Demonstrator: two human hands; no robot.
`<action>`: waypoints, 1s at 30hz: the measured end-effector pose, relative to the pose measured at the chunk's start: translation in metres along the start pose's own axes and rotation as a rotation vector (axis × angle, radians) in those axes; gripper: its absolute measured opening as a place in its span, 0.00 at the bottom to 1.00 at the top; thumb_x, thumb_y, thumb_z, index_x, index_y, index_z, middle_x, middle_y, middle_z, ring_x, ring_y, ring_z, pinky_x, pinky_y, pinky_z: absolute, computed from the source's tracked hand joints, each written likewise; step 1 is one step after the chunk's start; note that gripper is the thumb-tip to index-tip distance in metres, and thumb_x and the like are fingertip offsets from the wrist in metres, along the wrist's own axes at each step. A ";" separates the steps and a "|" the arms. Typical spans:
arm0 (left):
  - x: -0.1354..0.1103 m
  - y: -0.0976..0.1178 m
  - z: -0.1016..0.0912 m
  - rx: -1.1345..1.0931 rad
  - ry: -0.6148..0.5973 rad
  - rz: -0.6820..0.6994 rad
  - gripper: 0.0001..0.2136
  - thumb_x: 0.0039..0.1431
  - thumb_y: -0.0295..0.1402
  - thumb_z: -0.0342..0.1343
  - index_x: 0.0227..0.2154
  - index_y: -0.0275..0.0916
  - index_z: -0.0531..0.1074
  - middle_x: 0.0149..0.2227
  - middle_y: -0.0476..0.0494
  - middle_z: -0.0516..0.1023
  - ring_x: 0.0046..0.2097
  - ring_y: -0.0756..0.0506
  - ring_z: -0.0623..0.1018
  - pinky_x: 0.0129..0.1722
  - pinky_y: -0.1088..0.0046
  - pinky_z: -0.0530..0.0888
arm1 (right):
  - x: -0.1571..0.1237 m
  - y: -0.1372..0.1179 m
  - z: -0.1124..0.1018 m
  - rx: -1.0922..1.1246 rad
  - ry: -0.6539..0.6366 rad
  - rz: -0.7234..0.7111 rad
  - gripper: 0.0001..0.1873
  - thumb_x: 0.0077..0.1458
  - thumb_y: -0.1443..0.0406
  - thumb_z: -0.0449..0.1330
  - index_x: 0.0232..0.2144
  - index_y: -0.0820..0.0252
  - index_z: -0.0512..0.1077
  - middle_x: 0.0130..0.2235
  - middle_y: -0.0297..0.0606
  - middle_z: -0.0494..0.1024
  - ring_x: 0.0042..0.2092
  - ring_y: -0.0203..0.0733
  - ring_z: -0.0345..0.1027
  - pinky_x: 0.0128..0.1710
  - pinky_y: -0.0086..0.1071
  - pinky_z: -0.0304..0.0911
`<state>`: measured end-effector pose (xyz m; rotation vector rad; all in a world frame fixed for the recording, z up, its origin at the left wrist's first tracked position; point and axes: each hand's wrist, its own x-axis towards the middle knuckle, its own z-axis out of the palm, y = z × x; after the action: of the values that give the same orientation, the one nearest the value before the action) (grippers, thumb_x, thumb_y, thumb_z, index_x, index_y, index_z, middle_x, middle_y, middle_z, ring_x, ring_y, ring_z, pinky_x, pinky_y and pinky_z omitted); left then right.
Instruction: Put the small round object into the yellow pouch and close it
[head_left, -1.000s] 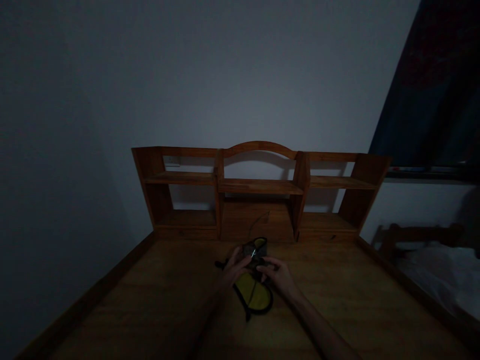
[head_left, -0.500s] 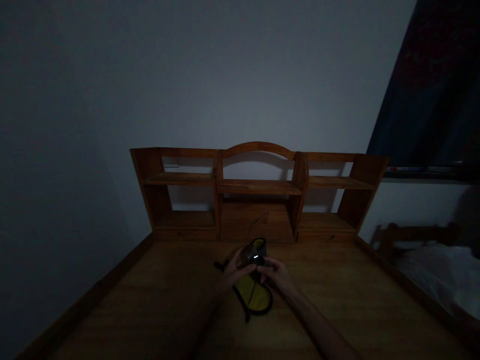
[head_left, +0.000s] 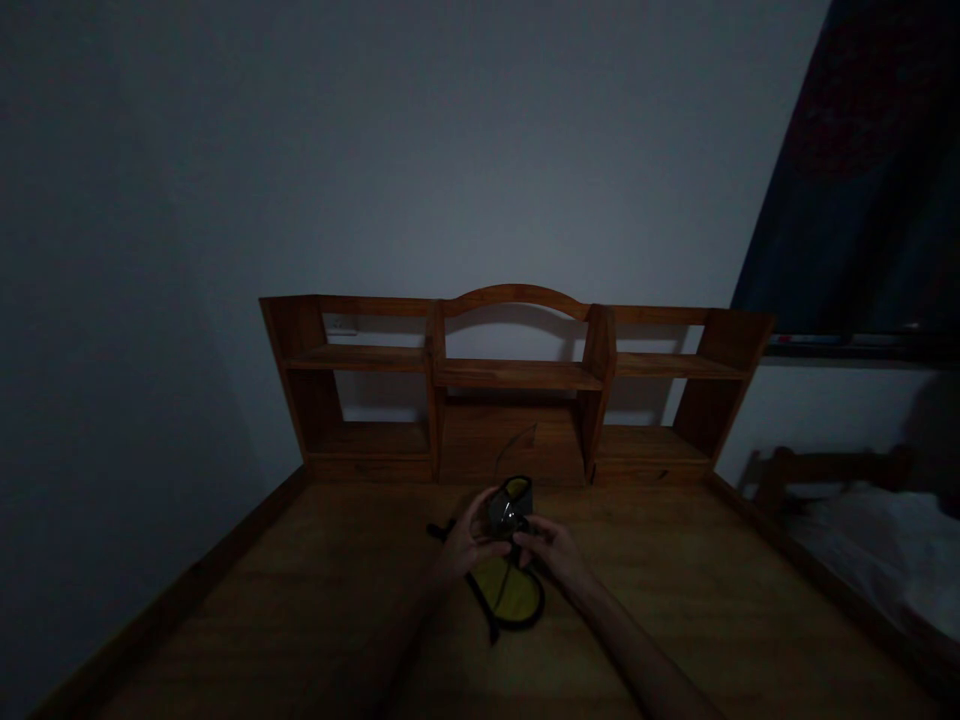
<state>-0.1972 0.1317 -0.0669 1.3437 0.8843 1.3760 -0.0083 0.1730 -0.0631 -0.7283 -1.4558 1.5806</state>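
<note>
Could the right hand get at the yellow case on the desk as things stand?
Probably yes: the yellow case lies close by, its near end uncovered. The right hand seems busy at a dark shiny object, though, so it might need freeing first.

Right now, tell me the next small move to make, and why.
I'd probably close the left hand a little more around the shiny dark object: its thumb and fingers look spread about the object's left side, while the right hand appears to pinch the lower right.
</note>
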 end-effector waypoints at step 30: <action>0.004 0.004 0.001 -0.182 0.101 -0.335 0.31 0.56 0.52 0.55 0.59 0.44 0.58 0.51 0.36 0.75 0.33 0.41 0.82 0.38 0.60 0.79 | 0.001 0.018 0.001 -0.003 -0.039 -0.078 0.22 0.50 0.53 0.68 0.41 0.62 0.74 0.21 0.33 0.77 0.22 0.37 0.69 0.26 0.28 0.61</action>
<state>-0.1968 0.1341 -0.0620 0.9459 0.9767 1.2355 -0.0133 0.1735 -0.0809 -0.6380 -1.4978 1.5406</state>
